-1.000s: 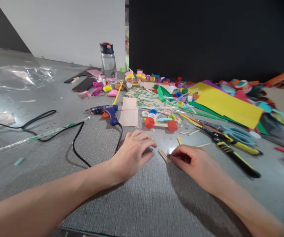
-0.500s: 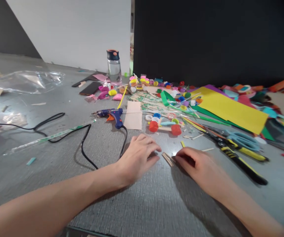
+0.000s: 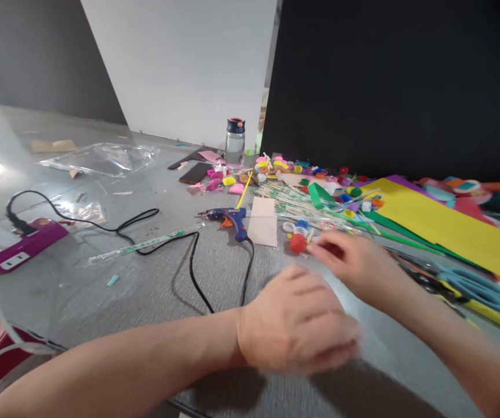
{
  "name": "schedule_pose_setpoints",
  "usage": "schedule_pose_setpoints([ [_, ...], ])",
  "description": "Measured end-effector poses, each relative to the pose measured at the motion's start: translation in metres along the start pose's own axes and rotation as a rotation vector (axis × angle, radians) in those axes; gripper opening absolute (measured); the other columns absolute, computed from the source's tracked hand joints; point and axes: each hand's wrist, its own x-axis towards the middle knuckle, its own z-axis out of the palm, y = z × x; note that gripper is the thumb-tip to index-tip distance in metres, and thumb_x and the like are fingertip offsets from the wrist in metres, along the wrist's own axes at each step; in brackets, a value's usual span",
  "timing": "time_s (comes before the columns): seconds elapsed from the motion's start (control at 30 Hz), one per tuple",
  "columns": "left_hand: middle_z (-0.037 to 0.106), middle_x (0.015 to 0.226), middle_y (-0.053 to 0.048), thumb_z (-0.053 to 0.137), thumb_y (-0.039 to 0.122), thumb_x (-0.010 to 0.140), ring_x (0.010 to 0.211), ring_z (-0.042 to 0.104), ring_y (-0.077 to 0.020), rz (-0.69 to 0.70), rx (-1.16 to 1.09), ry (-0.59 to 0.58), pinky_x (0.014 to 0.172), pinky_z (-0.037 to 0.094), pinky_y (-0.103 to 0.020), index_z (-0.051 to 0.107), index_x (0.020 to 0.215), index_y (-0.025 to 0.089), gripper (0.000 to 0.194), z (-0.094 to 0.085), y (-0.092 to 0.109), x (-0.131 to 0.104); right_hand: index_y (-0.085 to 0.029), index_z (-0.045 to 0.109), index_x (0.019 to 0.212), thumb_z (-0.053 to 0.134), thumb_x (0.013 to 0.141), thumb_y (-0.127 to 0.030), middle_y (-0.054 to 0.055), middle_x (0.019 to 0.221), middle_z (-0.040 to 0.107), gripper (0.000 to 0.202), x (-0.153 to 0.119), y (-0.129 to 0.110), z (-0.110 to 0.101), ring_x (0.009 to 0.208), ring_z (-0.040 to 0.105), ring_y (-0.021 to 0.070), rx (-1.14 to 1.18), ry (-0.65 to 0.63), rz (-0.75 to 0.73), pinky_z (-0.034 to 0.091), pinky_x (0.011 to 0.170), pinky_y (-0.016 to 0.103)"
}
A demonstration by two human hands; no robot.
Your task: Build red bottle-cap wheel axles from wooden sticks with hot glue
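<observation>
My left hand [image 3: 297,322] is blurred above the grey table, palm down with its fingers curled; whatever they may hold is hidden. Farther out, my right hand [image 3: 354,258] has thumb and fingertips pinched together beside a red bottle cap [image 3: 298,243]. What it grips is too small to make out. Around that cap lie a blue cap [image 3: 303,223] and a white ring [image 3: 289,227]. A blue glue gun [image 3: 235,222] rests left of a pale pink card [image 3: 263,222].
A black cord [image 3: 191,261] runs to a purple power strip [image 3: 24,247] at left. Behind are a water bottle [image 3: 235,144], colourful caps and wrapped sticks. Yellow sheets [image 3: 445,217], blue-handled scissors [image 3: 471,287] and pliers lie at right. A clear bag [image 3: 106,158] lies at back left.
The view has swung left, bringing the power strip in. My left hand has moved right and nearer, its fingers now curled. My right hand has moved forward from the small sticks to the caps.
</observation>
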Motion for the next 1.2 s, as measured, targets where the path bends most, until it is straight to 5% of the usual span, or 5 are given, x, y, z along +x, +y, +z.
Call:
schedule_pose_setpoints([
  [0.23,0.067,0.072,0.001,0.064,0.028,0.095,0.077,0.063,-0.0185,0.235,-0.017,-0.025,0.072,0.041,-0.037,0.066,0.082,0.023,0.014,-0.003,0.004,0.0,-0.015,0.068,0.103,0.063,0.1,-0.049,0.006,0.101,0.069,0.035,0.114,-0.081,0.061,0.089,0.068,0.0194,0.0,-0.206,0.022,0.057,0.083,0.04],
  [0.5,0.074,0.077,-0.002,0.056,0.024,0.099,0.077,0.067,-0.0178,0.027,-0.018,0.026,0.077,0.042,-0.036,0.066,0.091,0.019,0.013,-0.01,0.002,0.005,-0.014,0.067,0.106,0.065,0.102,-0.038,0.004,0.098,0.069,0.025,0.135,-0.067,0.072,0.079,0.067,0.0156,0.217,-0.269,0.142,0.059,0.071,0.032],
  [0.7,0.072,0.074,-0.003,0.052,0.025,0.101,0.065,0.062,-0.0168,0.016,-0.026,-0.037,0.065,0.042,-0.034,0.065,0.09,0.016,0.02,-0.004,-0.003,0.003,-0.018,0.058,0.096,0.058,0.097,-0.021,-0.002,0.073,0.059,0.004,0.094,-0.039,0.021,0.053,0.051,0.0101,0.477,0.064,0.183,0.042,0.049,0.024],
  [0.87,0.071,0.075,-0.004,0.06,0.025,0.097,0.072,0.066,-0.0215,-0.368,0.024,-0.337,0.072,0.047,-0.037,0.068,0.09,0.016,0.014,0.012,-0.013,-0.005,-0.023,0.048,0.079,0.06,0.092,-0.018,-0.005,0.061,0.044,0.019,0.031,-0.019,-0.019,0.05,0.039,0.0096,0.611,0.303,0.213,0.029,0.046,0.026],
  [1.2,0.074,0.099,-0.007,0.052,0.021,0.102,0.085,0.069,-0.0181,-0.713,0.008,-0.26,0.075,0.053,-0.031,0.067,0.104,0.016,0.015,0.001,-0.033,0.005,-0.025,0.058,0.089,0.063,0.1,-0.038,0.0,0.083,0.06,0.017,-0.082,0.019,-0.032,0.061,0.05,0.012,0.952,0.485,0.262,0.036,0.046,0.025],
])
